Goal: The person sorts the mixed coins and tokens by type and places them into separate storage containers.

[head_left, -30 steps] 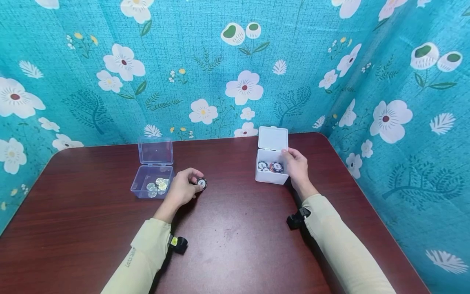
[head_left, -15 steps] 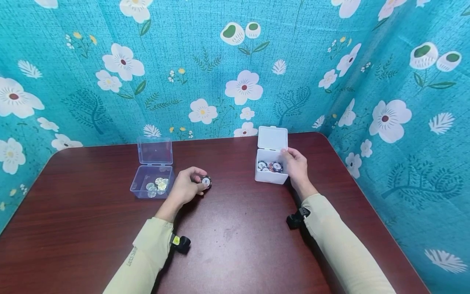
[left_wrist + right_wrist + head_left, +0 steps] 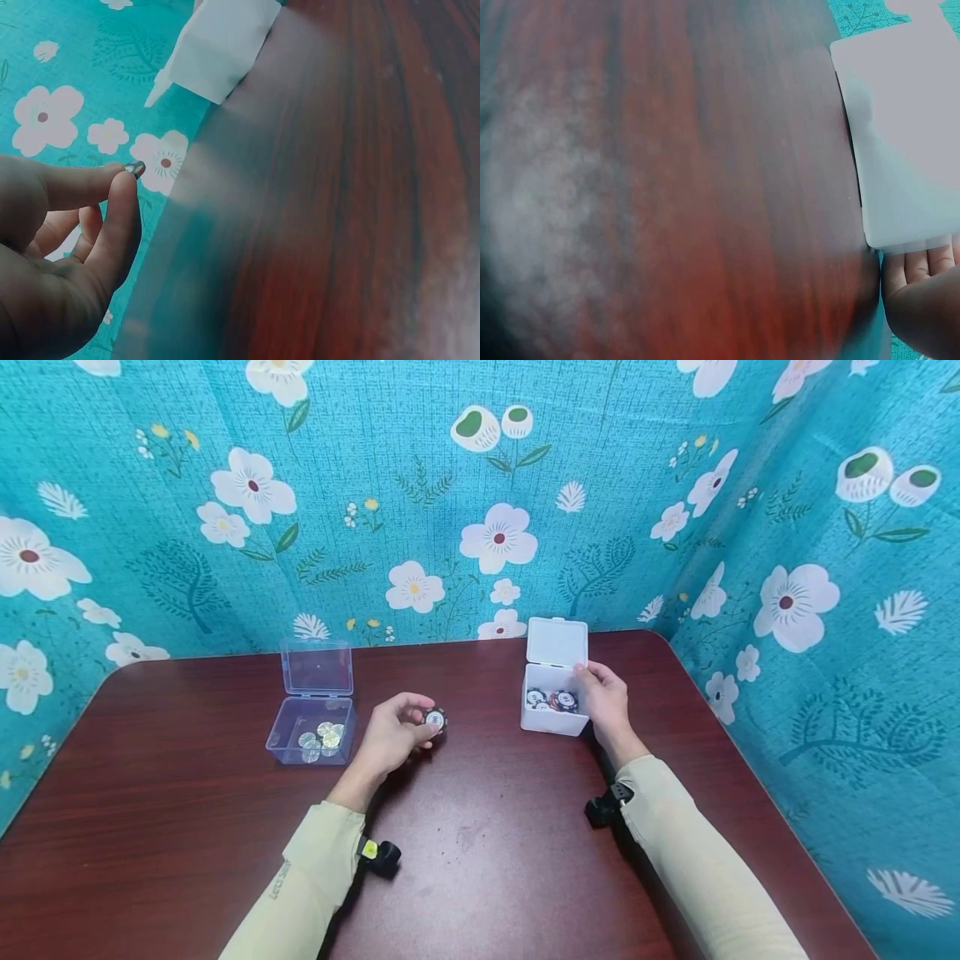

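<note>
A black-and-white poker chip is pinched between the thumb and fingers of my left hand, raised over the table. In the left wrist view only the thin edge of the chip shows at the fingertips. My right hand grips the right wall of a white plastic box, thumb at the rim and fingers along the outside. Several poker chips lie inside this box, its lid standing up at the back. The right wrist view shows the box's side wall with curled fingers against it.
A clear, bluish plastic box with a raised lid stands at the left, holding several shiny coins. Both boxes rest on a dark red wooden table. A turquoise floral curtain hangs behind it and along the right.
My left hand has moved right and slightly away from me with the poker chip, farther from the clear box. The right hand and the white box have stayed put.
</note>
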A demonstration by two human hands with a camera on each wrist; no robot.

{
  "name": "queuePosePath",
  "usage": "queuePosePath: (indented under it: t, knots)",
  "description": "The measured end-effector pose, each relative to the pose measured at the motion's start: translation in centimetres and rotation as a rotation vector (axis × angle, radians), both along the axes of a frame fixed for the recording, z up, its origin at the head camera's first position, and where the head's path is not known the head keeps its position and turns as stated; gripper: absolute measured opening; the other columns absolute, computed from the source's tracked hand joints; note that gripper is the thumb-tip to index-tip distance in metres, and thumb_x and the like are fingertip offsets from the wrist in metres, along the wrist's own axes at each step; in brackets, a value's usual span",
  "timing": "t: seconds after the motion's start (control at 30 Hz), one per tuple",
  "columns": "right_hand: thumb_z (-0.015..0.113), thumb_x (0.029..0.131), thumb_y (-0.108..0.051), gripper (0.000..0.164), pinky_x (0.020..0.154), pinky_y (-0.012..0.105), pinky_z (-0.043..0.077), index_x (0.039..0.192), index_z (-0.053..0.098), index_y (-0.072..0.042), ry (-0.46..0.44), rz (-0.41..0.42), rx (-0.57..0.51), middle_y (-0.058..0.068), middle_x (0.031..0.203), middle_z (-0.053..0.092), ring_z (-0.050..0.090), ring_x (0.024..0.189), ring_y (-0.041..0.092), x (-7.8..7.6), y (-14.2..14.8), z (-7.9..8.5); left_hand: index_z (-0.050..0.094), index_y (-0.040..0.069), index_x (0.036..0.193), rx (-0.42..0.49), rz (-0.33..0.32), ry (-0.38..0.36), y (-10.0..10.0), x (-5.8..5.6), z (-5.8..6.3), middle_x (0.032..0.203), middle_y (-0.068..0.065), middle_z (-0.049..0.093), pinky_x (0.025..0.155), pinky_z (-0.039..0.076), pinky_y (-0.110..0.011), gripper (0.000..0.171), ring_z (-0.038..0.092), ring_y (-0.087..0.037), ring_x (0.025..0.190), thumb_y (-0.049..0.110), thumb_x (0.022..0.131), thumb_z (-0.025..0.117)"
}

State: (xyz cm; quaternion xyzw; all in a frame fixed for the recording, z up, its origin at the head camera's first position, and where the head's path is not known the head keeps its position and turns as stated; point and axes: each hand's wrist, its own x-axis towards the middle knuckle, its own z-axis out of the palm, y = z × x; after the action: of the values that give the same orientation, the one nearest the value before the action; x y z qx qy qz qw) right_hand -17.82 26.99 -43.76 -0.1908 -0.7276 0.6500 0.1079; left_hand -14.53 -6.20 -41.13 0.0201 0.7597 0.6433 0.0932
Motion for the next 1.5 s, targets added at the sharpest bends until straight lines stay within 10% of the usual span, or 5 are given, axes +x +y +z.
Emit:
queuePosePath:
  t: [0.33,0.67,1.5]
  knots:
    - [0.060,0.102,-0.031,0.041,0.099,0.036,0.043,0.130,0.063,-0.001,-0.003,0.004,0.011,0.017,0.124,0.063,0.056,0.109,0.023,0.0,-0.1,0.1,0.066,-0.002,0.115,0.103,-0.012,0.005,1.4,-0.3,0.4,0.088,-0.009,0.050,0.072,0.059,-0.052,0.033,0.070,-0.038,0.078,-0.013,0.084,0.071]
    - [0.059,0.102,-0.032,0.042,0.100,0.037,0.042,0.131,0.063,-0.001,0.003,0.004,0.022,0.017,0.125,0.063,0.056,0.111,0.022,0.0,0.0,0.0,0.066,-0.005,0.115,0.203,0.001,-0.014,3.3,-0.7,0.4,0.090,-0.011,0.051,0.067,0.061,-0.035,0.033,0.070,-0.030,0.081,-0.016,0.084,0.070]
    - [0.060,0.103,-0.028,0.039,0.101,0.036,0.041,0.130,0.063,0.000,0.005,-0.014,0.016,0.018,0.125,0.063,0.055,0.111,0.023,0.0,-0.1,-0.1,0.066,-0.004,0.117,0.384,0.017,-0.081,8.9,-0.6,1.3,0.093,-0.010,0.051,0.066,0.061,-0.038,0.035,0.068,-0.023,0.071,-0.018,0.085,0.068]
